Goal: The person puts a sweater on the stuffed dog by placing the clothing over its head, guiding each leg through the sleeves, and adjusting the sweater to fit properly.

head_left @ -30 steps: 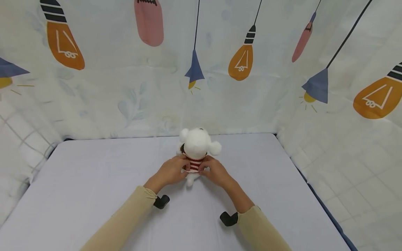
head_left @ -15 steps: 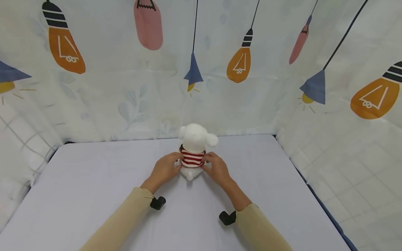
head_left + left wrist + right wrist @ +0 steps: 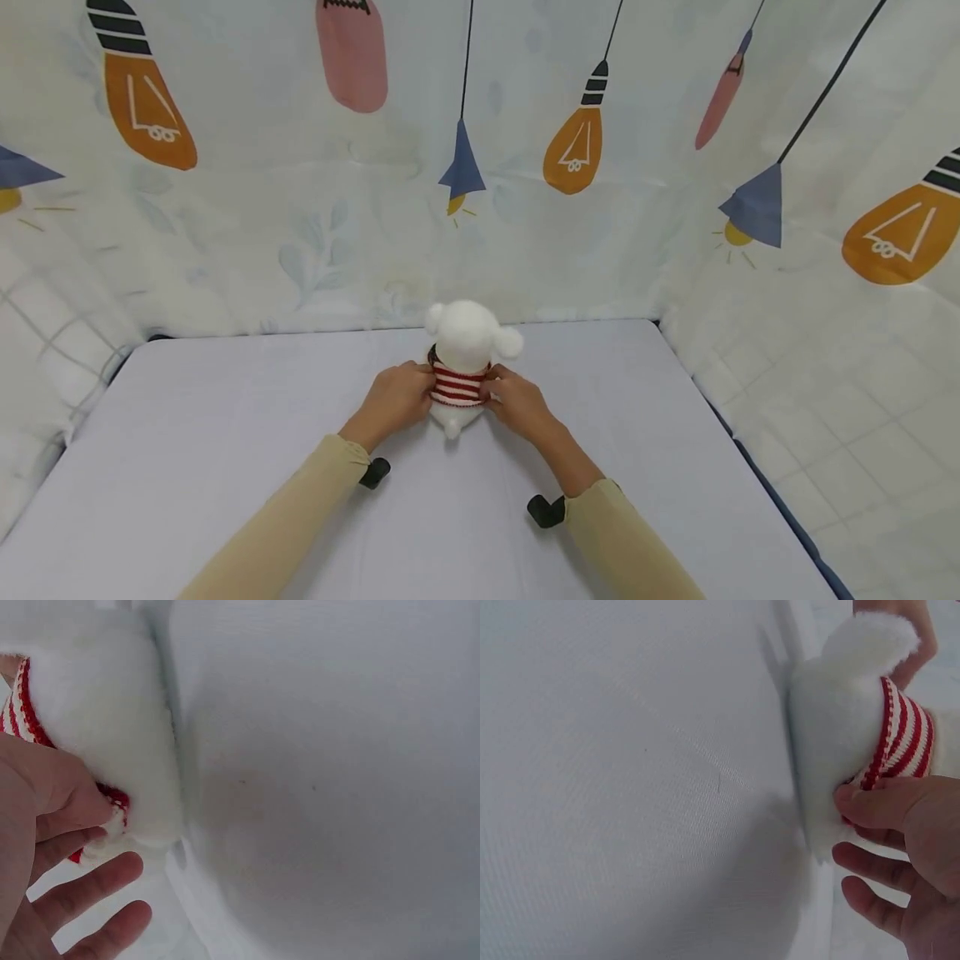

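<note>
A white plush toy (image 3: 467, 333) sits upright near the far edge of the table, its back and short tail towards me. It wears a red-and-white striped knitted sweater (image 3: 459, 387). My left hand (image 3: 396, 398) pinches the sweater's lower hem at the toy's left side; in the left wrist view its thumb and index finger meet at the red edge (image 3: 114, 795) while the other fingers spread. On the opposite side my right hand (image 3: 521, 404) pinches the hem too, thumb on the red trim (image 3: 871, 776). The toy's front is hidden.
White cloth covers the table (image 3: 450, 517). Behind it hangs a pale curtain (image 3: 360, 225) printed with lamps and bulbs, which continues along both sides. Black wrist mounts (image 3: 546, 511) stick out beneath the sleeves.
The sweater's back hem, bunched between both hands a second ago, now lies lower and flatter across the toy's back. The toy's head has shifted slightly left, and both hands now hold the sweater's sides.
</note>
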Motion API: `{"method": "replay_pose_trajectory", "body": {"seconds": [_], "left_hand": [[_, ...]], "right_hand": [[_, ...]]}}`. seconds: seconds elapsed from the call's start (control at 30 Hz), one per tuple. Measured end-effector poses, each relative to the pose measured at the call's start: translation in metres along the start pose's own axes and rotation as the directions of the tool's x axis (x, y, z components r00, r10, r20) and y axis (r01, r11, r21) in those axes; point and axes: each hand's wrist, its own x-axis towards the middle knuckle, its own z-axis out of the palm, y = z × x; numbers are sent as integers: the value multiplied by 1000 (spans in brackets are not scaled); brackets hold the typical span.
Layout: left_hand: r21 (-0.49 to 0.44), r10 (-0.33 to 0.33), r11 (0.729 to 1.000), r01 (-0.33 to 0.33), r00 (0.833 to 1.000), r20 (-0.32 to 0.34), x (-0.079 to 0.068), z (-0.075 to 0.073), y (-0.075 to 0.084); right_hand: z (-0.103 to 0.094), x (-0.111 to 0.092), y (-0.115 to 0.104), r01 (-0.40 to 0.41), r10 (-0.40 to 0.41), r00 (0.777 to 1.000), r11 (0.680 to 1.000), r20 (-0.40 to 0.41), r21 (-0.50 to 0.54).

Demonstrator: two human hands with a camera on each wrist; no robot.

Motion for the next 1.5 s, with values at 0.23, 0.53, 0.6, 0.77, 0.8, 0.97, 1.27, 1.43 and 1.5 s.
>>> {"method": "replay_pose_trajectory", "body": {"seconds": [0.23, 0.53, 0.6, 0.77, 0.8, 0.97, 1.27, 1.43, 1.5], "left_hand": [[14, -11, 1000, 11, 999, 37, -4, 1, 1], [-303, -158, 944, 130, 985, -67, -3, -5, 3], [-385, -198, 908, 167, 979, -43, -2, -4, 3], [-464, -252, 856, 226, 968, 7, -3, 2, -1], [-471, -254, 852, 230, 967, 12, -4, 4, -2], [-588, -311, 751, 300, 946, 86, -4, 12, -3], [-767, -400, 523, 371, 902, 164, -5, 7, 6], [-495, -209, 856, 148, 976, -70, -9, 4, 16], [-337, -76, 942, 15, 983, -167, -9, 3, 21]], "right_hand": [[-2, -5, -1, -17, 16, 999, 999, 29, 31], [0, -7, -2, -11, 24, 985, 997, -174, 78], [-2, -7, -3, -9, 28, 983, 994, -184, 107], [-4, -6, -5, -3, 31, 983, 988, -178, 157], [-4, -6, -5, 4, 26, 984, 986, -179, 166], [-3, -7, -7, 43, -4, 985, 974, -171, 222], [2, -6, -11, 12, 15, 994, 968, -107, 249], [2, -8, -14, 64, -27, 979, 981, -201, 183], [2, -8, -15, 110, -70, 967, 982, -244, 152]]}}
